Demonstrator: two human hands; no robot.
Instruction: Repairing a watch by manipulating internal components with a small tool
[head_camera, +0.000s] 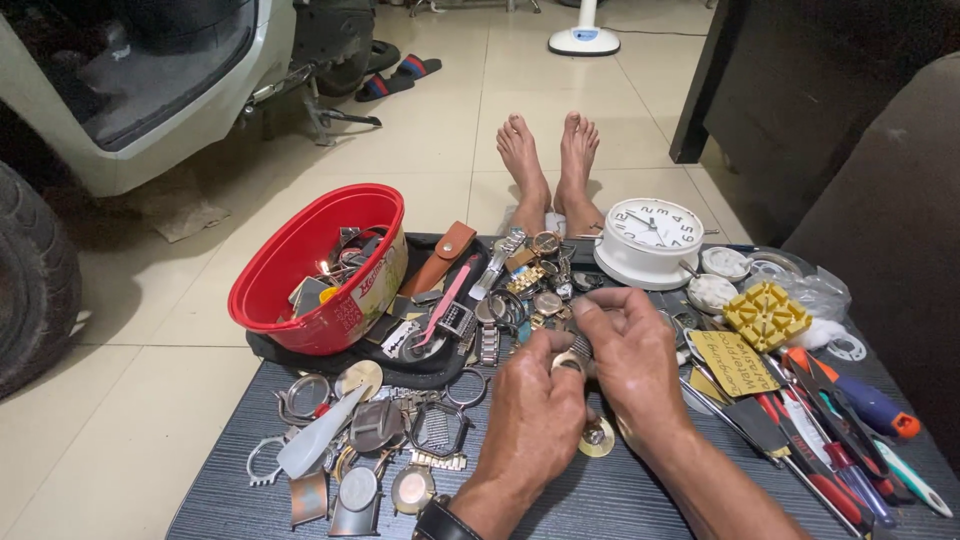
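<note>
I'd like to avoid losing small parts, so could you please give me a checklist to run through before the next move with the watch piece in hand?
1. Both hands on the piece: ok. The left hand and right hand pinch a small round watch part together.
2. Piece held over the dark work surface, not over the floor: ok.
3. Space beneath the hands: not ok. A loose round disc lies right under them.
4. Screwdrivers beside the right hand: ok.
5. Red bowl sitting level: not ok, it tilts.
6. Grip firmness on the piece: cannot tell; fingers hide it.
</note>
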